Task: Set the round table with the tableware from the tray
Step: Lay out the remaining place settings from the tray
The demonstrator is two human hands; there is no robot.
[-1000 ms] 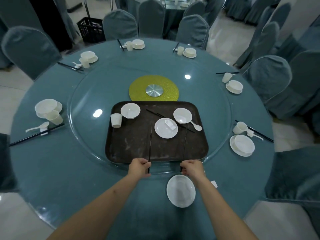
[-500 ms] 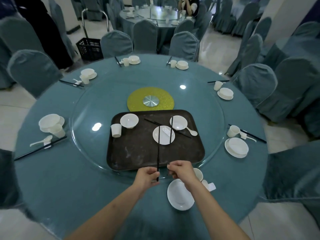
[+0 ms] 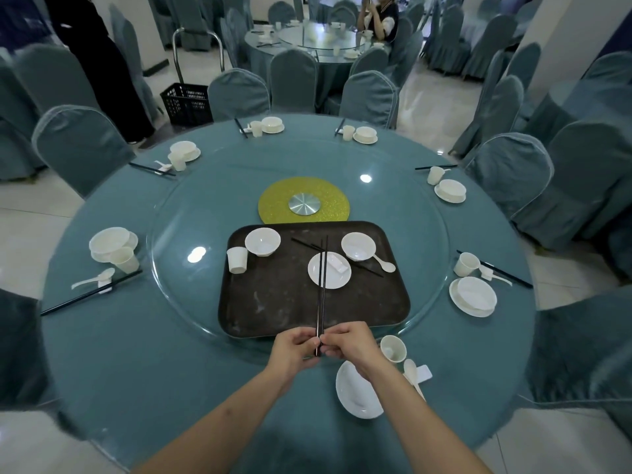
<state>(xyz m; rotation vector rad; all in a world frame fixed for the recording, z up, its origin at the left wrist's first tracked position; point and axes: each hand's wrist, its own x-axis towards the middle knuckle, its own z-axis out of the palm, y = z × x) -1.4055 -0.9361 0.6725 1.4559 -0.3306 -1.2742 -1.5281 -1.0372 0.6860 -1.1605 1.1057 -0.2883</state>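
Note:
A dark brown tray (image 3: 273, 302) lies on the glass turntable of the round table (image 3: 136, 354). It carries a cup (image 3: 237, 260), two bowls (image 3: 262, 241) (image 3: 358, 246), a plate (image 3: 337, 278) with a chopstick rest, a spoon (image 3: 384, 264) and a second pair of chopsticks (image 3: 367, 268). My left hand (image 3: 294, 350) and my right hand (image 3: 349, 342) pinch the near ends of a pair of black chopsticks (image 3: 322, 285), held together and pointing away over the tray. In front of me sit a plate (image 3: 357, 391), a cup (image 3: 393, 348), a spoon and a rest (image 3: 422, 373).
Several finished place settings ring the table edge. A yellow disc (image 3: 304, 189) with a metal hub marks the turntable's centre. Covered chairs (image 3: 509, 172) surround the table. A black crate (image 3: 186, 104) on a trolley, another set table and people are behind.
My hands came together from the tray's near edge. The two chopsticks, held apart before, are now side by side as one pair. The view tilted upward.

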